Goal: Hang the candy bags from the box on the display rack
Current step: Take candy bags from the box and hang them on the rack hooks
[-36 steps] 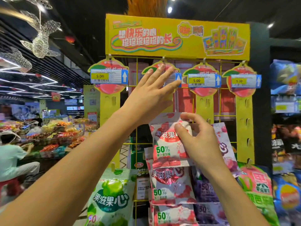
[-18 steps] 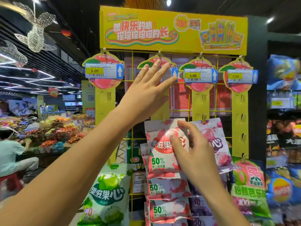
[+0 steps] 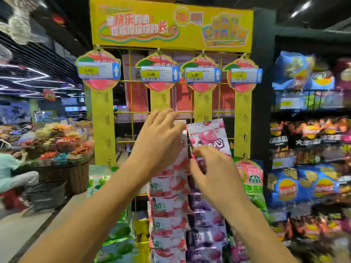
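Two bare forearms reach up from the lower edge. The right hand (image 3: 216,173) hovers with its fingers loosely spread and holds nothing, in front of a column of purple bags (image 3: 205,221). The left hand (image 3: 159,143) lies over the top of a red candy bag (image 3: 180,164), fingers together and bent at its upper edge; whether they pinch it cannot be told. That bag sits at the head of a column of red bags (image 3: 169,207), just beside a purple bag (image 3: 209,137) hung on a hook. Behind stands the yellow display rack (image 3: 103,126), with price tags (image 3: 159,74) and a yellow header board (image 3: 171,25). Shelves of chip bags (image 3: 303,186) fill the right. To the left, past a grey floor (image 3: 28,230), a produce stand (image 3: 57,145) lies beneath a dark ceiling lit by zigzag lights (image 3: 38,73).
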